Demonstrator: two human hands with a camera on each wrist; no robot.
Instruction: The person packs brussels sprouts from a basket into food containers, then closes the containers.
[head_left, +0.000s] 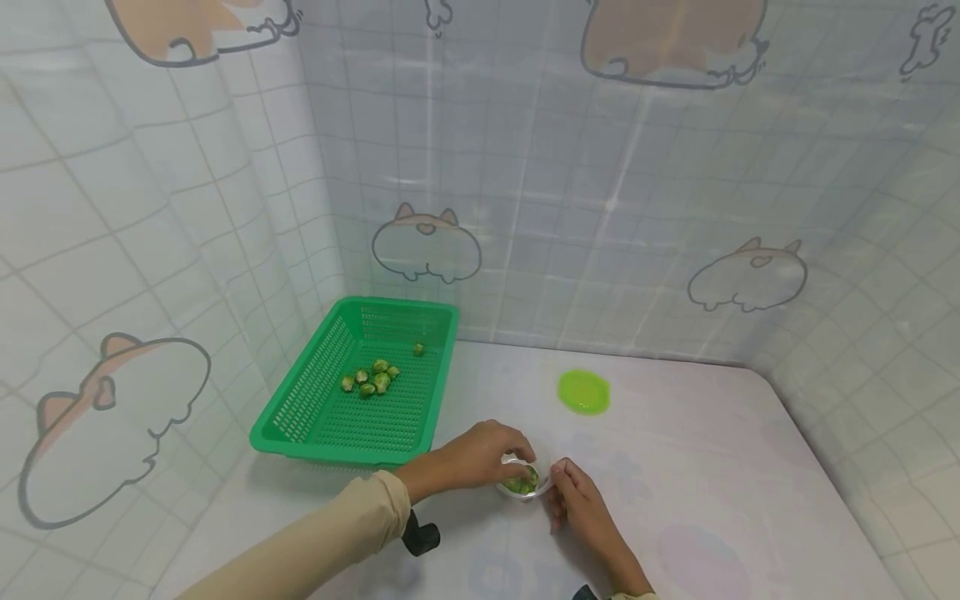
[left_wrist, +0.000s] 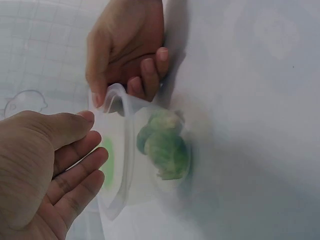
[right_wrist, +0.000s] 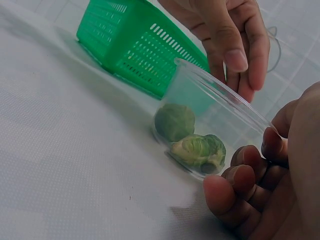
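A clear round plastic container [right_wrist: 192, 90] stands on the white-covered table with Brussels sprouts [right_wrist: 200, 152] at its bottom. My right hand [head_left: 581, 504] pinches its rim between thumb and forefinger, the other fingers curled beside the wall. Over the container's mouth is my left hand [head_left: 476, 456], its fingers loosely bent and parted from the thumb. Nothing lies between those fingers in the left wrist view, where the left hand [left_wrist: 55, 170] is near the rim. Left of the hands, a green perforated basket [head_left: 442, 375] holds several more Brussels sprouts [head_left: 381, 382].
A bright green round lid-like piece [head_left: 583, 392] lies flat on the table behind the container. Tile-patterned sheeting [head_left: 525, 208] with cartoon animals encloses the table at the back and both sides. A black camera mount [head_left: 422, 537] hangs under my left wrist.
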